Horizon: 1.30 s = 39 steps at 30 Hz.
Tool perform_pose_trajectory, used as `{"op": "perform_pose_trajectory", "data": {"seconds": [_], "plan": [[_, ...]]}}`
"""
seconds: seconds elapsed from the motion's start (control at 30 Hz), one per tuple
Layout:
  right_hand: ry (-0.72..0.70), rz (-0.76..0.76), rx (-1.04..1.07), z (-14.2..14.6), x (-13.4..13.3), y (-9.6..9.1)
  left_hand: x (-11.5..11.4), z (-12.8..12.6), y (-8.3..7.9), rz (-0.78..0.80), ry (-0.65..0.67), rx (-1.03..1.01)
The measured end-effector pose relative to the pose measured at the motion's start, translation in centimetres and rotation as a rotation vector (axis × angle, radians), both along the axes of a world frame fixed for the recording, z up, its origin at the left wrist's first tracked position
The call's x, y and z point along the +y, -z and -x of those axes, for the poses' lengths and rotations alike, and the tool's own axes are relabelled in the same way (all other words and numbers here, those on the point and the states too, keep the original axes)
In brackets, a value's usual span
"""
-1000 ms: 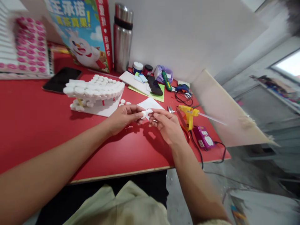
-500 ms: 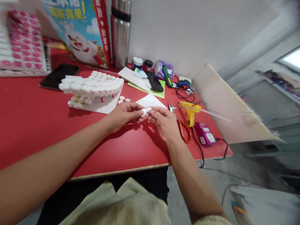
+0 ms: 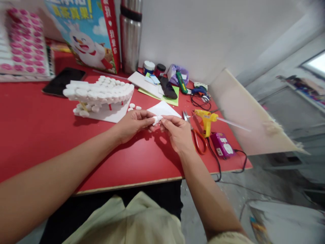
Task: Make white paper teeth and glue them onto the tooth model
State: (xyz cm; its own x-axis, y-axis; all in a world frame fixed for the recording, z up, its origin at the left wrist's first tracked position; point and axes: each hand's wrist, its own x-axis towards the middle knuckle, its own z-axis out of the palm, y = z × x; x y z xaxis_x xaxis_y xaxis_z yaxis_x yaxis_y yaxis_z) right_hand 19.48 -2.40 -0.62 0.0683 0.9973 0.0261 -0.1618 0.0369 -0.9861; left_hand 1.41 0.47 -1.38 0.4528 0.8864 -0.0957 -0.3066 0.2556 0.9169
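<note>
Between both hands, just above the red table, is a small white piece (image 3: 157, 119) of irregular shape; its exact kind is too small to make out. My left hand (image 3: 134, 124) pinches its left end with thumb and fingers. The fingertips of my right hand (image 3: 177, 131) are closed on its right end. Behind my hands lies a white sheet of paper (image 3: 164, 109). Left of them stands a model (image 3: 99, 93) built of white rounded pieces, propped on red and yellow sticks over a white base. A few loose white pieces (image 3: 132, 106) lie beside it.
To the right are orange-handled scissors (image 3: 200, 140), a yellow glue gun (image 3: 206, 119) and a purple power socket box (image 3: 222, 145) with cables. A phone (image 3: 63, 81), steel flask (image 3: 130, 40), green cutter (image 3: 181, 82) and paint jars (image 3: 148, 67) stand or lie farther back.
The white piece has turned slightly between my fingertips. Both hands stay in nearly the same place, and the objects on the table have not moved.
</note>
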Motion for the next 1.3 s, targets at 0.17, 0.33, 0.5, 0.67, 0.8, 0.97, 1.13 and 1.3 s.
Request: {"op": "perform_pose_trajectory", "data": {"seconds": [0.17, 0.33, 0.5, 0.67, 0.8, 0.97, 1.13, 1.3], "plan": [[-0.004, -0.102, -0.186, -0.1, -0.4, -0.1, -0.1, -0.1, 0.0, 0.035, -0.006, -0.021], [-0.013, -0.167, -0.268, 0.1, -0.6, -0.4, -0.2, -0.1, -0.3, 0.055, -0.025, -0.003], [-0.012, -0.198, -0.343, 0.1, -0.8, -0.7, -0.2, -0.1, -0.5, 0.038, -0.033, 0.011], [-0.01, -0.278, -0.468, 0.2, -1.0, -0.6, -0.1, -0.2, -0.3, 0.0, -0.048, 0.043], [0.023, -0.411, -0.609, 0.3, -1.1, -0.2, -0.2, -0.2, -0.2, -0.021, -0.062, 0.074], [0.046, -0.515, -0.73, 0.2, -1.0, 0.3, -0.2, -0.1, -0.2, 0.001, -0.06, 0.103], [0.032, -0.572, -0.768, 0.2, -1.0, 0.3, -0.2, 0.0, -0.3, 0.011, -0.071, 0.108], [0.051, -0.666, -0.816, 0.2, -1.2, 0.6, -0.1, 0.1, -0.2, -0.035, -0.073, 0.128]]}}
